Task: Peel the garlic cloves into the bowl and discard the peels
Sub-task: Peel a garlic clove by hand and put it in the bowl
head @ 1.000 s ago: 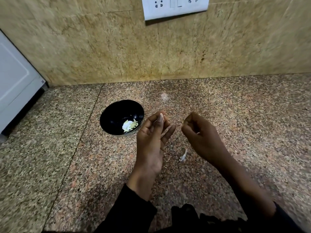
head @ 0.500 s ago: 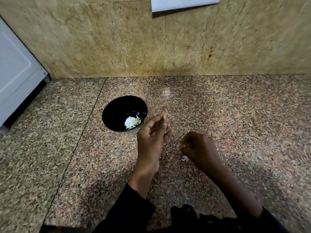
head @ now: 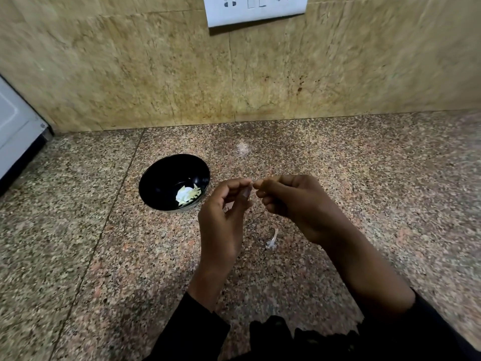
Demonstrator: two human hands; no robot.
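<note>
Meeting fingertip to fingertip above the middle of the worktop (head: 338, 157), left hand (head: 223, 217) and right hand (head: 294, 204) both have curled fingers pinching something small between them; likely a garlic clove, but too hidden to tell. Black bowl (head: 156, 183) sits on the worktop just beside the left hand, toward the back wall, with pale garlic pieces (head: 188, 195) inside. 1 thin peel scrap (head: 272, 239) lies on the worktop under the hands. White socket plate (head: 256, 9) on the wall.
</note>
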